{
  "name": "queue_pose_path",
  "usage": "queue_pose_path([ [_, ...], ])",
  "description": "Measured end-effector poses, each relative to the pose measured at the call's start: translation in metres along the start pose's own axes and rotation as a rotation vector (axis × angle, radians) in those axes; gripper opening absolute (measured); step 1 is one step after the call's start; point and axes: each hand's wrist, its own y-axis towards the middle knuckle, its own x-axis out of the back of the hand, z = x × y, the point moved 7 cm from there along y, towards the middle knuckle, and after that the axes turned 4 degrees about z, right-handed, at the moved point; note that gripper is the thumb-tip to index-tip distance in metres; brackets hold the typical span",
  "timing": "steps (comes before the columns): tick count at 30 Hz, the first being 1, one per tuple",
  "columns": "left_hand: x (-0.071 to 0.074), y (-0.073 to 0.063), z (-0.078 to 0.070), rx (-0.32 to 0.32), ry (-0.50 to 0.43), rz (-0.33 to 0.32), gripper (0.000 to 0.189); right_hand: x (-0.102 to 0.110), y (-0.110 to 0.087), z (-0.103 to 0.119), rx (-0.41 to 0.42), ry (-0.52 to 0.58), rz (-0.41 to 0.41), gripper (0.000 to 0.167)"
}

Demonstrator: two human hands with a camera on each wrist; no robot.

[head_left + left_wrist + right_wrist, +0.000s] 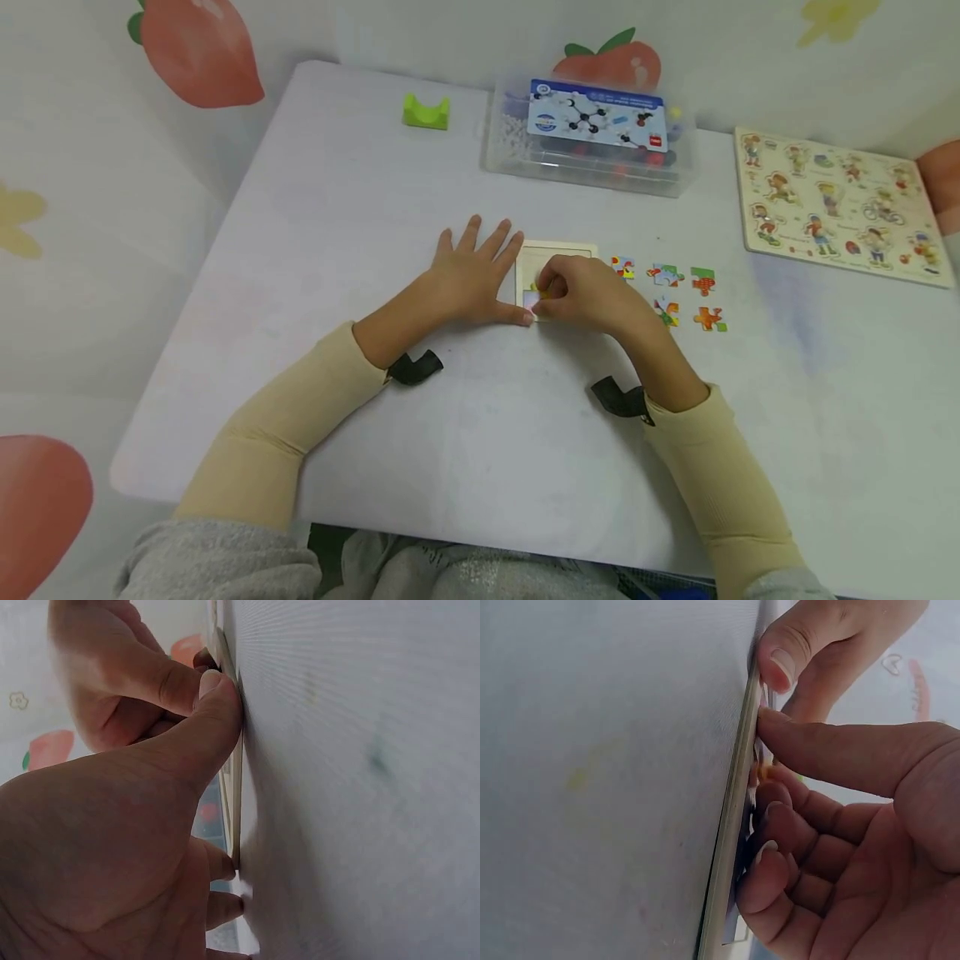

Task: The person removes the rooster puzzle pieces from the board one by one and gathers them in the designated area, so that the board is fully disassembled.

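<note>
A small wooden puzzle tray [558,247] lies flat on the table, partly covered by both hands. My left hand [468,283] spreads its fingers at the tray's left side, with the thumb resting on the near left corner. Curled over the tray, my right hand [588,292] pinches a small puzzle piece [764,772] with yellow on it, low against the surface; most of that piece is hidden by the fingers. A pale purple piece [530,300] shows in the tray's near left corner. Several loose jigsaw pieces [703,281] lie to the right of the tray, some partly behind the right hand.
A clear plastic box [585,171] with a molecule-pictured card [597,117] on top stands at the back. To its left is a green curved stand [426,113]. A wooden board with printed figures [843,204] lies at the back right.
</note>
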Motion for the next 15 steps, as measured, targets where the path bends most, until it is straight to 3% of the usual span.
queue_pose_path([
  [15, 0.0008, -0.0013, -0.0002, 0.008, -0.017, 0.010, 0.117, 0.0045, -0.0012, -0.0016, 0.020, 0.053, -0.054, 0.010],
])
